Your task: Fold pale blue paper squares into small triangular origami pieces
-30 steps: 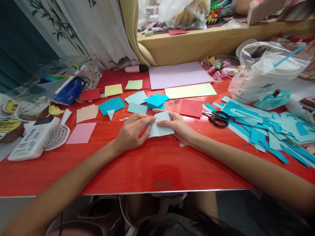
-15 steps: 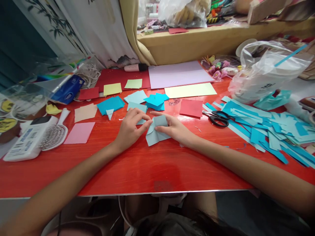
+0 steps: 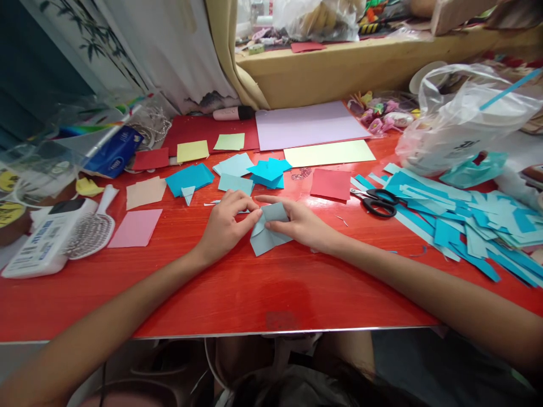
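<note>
A pale blue sheet of paper (image 3: pixel 268 240), creased and partly folded, is held just above the red table (image 3: pixel 203 299). My right hand (image 3: pixel 299 223) pinches its right side, thumb on top and fingers behind. At its left edge, my left hand (image 3: pixel 231 220) closes thumb and forefinger on the paper. Behind the hands lie light blue squares (image 3: pixel 236 183) and bright blue squares (image 3: pixel 269 172). Another bright blue stack (image 3: pixel 189 180) carries a small pale folded triangle (image 3: pixel 188 195). To the right is a red square (image 3: pixel 331 184).
Black-handled scissors (image 3: pixel 379 203) lie beside a heap of blue paper strips (image 3: pixel 470 217). A plastic bag with a cup (image 3: pixel 458 124) stands back right. On the left are a pink square (image 3: pixel 134 228), a hairbrush (image 3: pixel 90 229) and a white bottle (image 3: pixel 40 243). A lilac sheet (image 3: pixel 309 125) lies at the back.
The upper part of the pale blue paper is tilted a little differently between my fingers. Both hands stay in nearly the same place; the view has shifted slightly.
</note>
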